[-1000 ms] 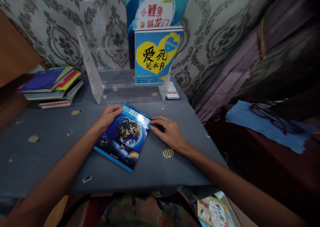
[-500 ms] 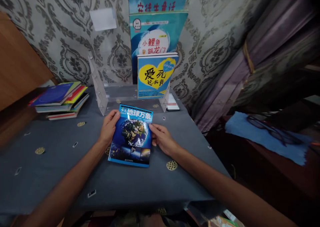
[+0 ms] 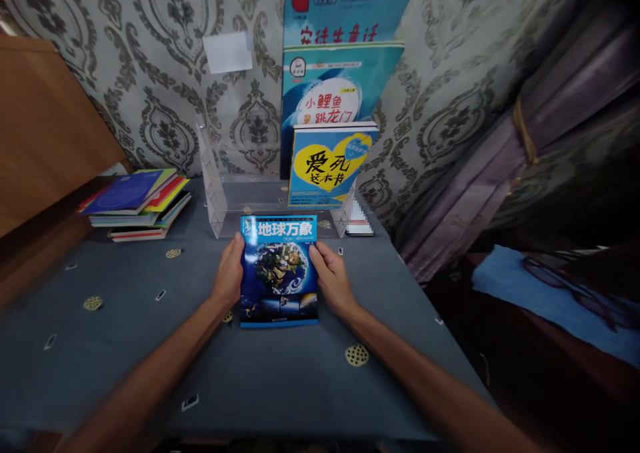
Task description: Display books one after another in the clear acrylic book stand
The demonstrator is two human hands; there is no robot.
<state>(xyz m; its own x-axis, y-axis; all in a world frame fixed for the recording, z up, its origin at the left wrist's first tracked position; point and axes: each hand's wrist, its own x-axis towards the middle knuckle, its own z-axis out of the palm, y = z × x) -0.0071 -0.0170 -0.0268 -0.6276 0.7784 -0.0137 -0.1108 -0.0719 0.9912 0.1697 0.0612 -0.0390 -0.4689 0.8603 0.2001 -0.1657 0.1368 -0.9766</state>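
A blue book [image 3: 279,273] with a globe on its cover is held upright between my two hands, its front turned toward me. My left hand [image 3: 231,270] grips its left edge; the fingers behind the cover are hidden. At the upper right edge, my right hand [image 3: 334,276] pinches the book with the thumb in front. Just beyond it stands a clear acrylic rack [image 3: 214,196]. On the rack's right side rests a blue book with a yellow heart [image 3: 320,170], and behind that rise a teal book [image 3: 345,73] and another teal book [image 3: 350,6].
A stack of books [image 3: 135,203] lies at the table's left. A phone-like object [image 3: 360,220], partly pixelated, is right of the rack. Glasses [image 3: 575,286] rest on a blue cloth [image 3: 505,280] at right. A purple curtain [image 3: 480,166] hangs beside the grey tablecloth [image 3: 280,386].
Both hands have turned the globe book from a slant to nearly straight and squared it to the view. The camera view has shifted, so the surroundings sit farther right and slightly lower.
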